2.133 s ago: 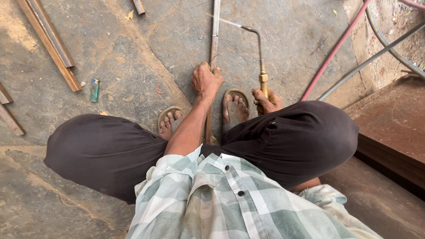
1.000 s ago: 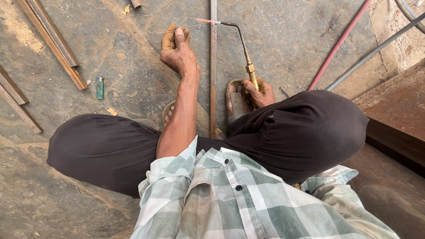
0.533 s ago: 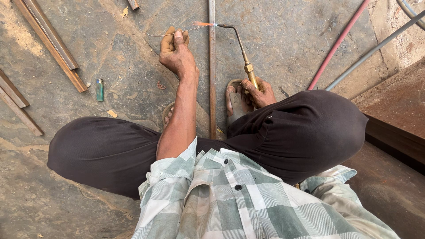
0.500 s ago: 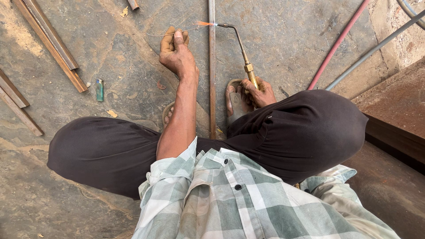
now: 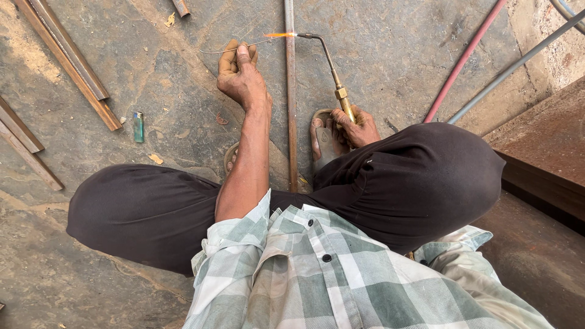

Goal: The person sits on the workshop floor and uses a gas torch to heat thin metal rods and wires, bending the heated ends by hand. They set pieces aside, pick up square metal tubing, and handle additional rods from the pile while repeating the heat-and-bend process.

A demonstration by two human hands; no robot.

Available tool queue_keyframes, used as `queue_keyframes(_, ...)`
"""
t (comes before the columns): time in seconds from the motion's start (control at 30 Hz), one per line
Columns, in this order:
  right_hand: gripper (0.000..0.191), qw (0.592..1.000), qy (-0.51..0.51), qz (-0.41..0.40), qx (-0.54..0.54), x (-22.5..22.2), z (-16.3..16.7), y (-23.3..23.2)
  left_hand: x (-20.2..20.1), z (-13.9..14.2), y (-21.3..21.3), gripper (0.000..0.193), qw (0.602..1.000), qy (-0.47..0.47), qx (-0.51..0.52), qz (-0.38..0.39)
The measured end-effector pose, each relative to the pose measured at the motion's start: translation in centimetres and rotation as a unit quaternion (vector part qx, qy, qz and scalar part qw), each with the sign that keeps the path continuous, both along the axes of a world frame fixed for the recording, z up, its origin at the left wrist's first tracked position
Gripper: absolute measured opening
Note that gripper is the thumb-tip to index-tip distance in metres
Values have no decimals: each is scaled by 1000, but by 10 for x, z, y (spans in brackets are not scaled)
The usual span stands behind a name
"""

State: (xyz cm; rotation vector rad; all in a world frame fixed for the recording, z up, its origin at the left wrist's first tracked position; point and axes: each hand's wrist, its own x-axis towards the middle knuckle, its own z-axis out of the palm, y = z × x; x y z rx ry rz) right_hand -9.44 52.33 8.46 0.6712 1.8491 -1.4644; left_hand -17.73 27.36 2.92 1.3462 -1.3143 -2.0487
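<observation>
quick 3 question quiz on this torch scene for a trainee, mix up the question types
1. True or false: the flame at the torch tip meets the thin wire just left of the long metal bar.
2. Which hand holds the torch? A) left hand B) right hand C) neither
3. Fill in: the small green lighter lies on the floor beside the angle irons, to the person's ____.

Key
1. True.
2. B: the right hand grips the brass handle by the knee, while the left hand pinches the wire.
3. Left.
</observation>
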Motion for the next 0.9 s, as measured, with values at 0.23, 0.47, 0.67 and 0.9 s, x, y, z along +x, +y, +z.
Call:
queue_keyframes(0.23, 41, 1000, 16, 11, 12, 1, -8, 3, 0, -1, 1, 23, 1000, -2, -3, -2)
queue_keyframes(0.47, 43, 1000, 6, 15, 17, -1, -5, 3, -1, 5, 0, 22, 1000, -20, -5, -15)
queue_keyframes(0.67, 43, 1000, 12, 17, 15, 0, -6, 3, -3, 10, 0, 22, 1000, -25, -6, -18)
queue_keyframes(0.9, 41, 1000, 1, 10, 15, 1, -9, 4, -4, 8, 3, 20, 1000, -12, 1, -11)
